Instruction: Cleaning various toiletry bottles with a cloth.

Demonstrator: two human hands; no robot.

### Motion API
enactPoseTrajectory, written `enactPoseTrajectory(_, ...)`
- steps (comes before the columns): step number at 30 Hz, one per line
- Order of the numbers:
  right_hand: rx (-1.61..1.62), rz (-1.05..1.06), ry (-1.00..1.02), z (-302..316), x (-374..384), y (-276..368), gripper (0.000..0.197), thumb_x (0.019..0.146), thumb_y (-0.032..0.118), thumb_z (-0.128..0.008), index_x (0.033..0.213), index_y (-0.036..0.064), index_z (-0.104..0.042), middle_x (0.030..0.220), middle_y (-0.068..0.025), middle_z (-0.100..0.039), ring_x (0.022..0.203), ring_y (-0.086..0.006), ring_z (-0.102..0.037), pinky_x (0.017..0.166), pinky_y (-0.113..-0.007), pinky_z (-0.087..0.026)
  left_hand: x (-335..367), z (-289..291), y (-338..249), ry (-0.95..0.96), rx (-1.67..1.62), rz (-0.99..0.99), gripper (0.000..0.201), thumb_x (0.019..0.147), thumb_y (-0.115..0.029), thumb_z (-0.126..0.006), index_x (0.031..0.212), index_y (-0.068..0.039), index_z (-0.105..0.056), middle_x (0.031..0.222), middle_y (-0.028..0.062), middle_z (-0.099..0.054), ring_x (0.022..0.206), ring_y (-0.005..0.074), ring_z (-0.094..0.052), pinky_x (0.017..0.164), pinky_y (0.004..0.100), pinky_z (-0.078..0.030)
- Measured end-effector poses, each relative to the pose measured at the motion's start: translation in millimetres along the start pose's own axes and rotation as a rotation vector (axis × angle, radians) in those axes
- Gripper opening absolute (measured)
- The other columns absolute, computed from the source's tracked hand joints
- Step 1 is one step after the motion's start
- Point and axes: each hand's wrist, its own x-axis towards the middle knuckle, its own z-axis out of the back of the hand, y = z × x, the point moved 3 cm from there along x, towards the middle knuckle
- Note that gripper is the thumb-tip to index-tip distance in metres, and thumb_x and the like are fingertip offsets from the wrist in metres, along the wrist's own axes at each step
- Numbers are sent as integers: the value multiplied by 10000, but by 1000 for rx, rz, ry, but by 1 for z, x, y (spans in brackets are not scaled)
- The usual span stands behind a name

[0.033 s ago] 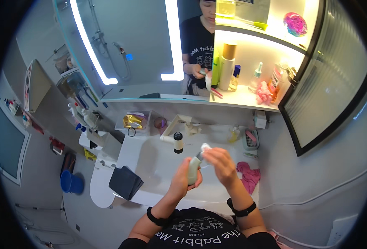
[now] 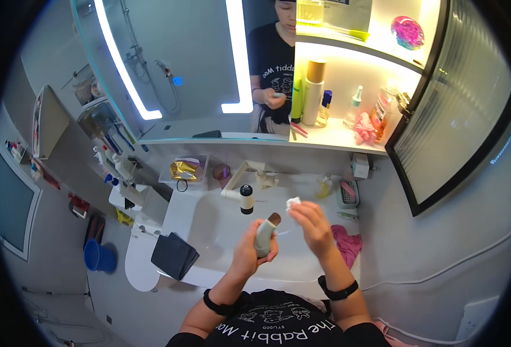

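Head view, single frame.

Left hand (image 2: 248,253) is closed around a pale grey-green tube (image 2: 263,237), gripping its lower body. The tube sits over the front half of the white sink basin (image 2: 220,231), held in the air, not touching it. Long axis runs from lower left to upper right in the picture; the brown cap end (image 2: 274,218) points up and away from the person, tilted toward the right hand. The base end is hidden inside the fist.

Right hand (image 2: 313,222) is pinched shut on a small white wad (image 2: 293,202), held at the fingertips, just above and right of the cap end. Wad and cap are near each other but apart.

Edges and room: the basin's front rim lies just below the left hand, close to the person's chest. A bent white faucet (image 2: 239,176) reaches over the basin from the back ledge, with a small white bottle with a black top (image 2: 246,199) standing just beneath its spout, behind the tube and apart from it. A pink cloth (image 2: 348,242) lies at the basin's right edge, just beside the right forearm. A dark folded cloth (image 2: 173,254) rests at the left edge, well apart from the left hand. Open basin surface shows between the hands and the faucet.
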Motion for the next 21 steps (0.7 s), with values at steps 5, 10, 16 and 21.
enactPoseTrajectory(5, 18, -192, -199, 27, 0, -11, 220, 742, -67, -623, 953, -8, -631, 976, -121, -631, 897, -281, -618, 780, -346, -514, 8, -7, -27, -2, 45, -21, 464, 992, -442, -199, 949, -59, -457, 532, 120, -501, 349, 89, -252, 359, 219, -222)
enactPoseTrajectory(10, 242, -82, -197, 26, 26, 42, 329, 714, -69, -649, 1032, 7, -610, 1027, -138, -623, 930, -293, -622, 794, -361, -518, 7, -10, -11, -76, -36, 29, 459, 988, -438, -248, 967, -50, -493, 560, 95, -515, 358, 92, -308, 358, 217, -243)
enactPoseTrajectory(16, 382, 80, 1, -17, 10, 57, 354, 725, -34, -623, 1078, -1, -607, 1127, -131, -600, 1021, -282, -601, 883, -366, -505, 4, 15, -4, -316, 249, -110, 383, 1003, -353, -290, 980, -38, -506, 692, 35, -504, 411, 82, -391, 366, 213, -305)
enactPoseTrajectory(21, 466, -280, -9, -17, -4, 30, 290, 743, -65, -660, 1015, 20, -609, 1027, -123, -620, 940, -274, -623, 781, -341, -535, 1, 9, -6, -110, 325, -146, 376, 1015, -345, -268, 1044, -36, -479, 744, 49, -550, 451, 77, -426, 404, 221, -332)
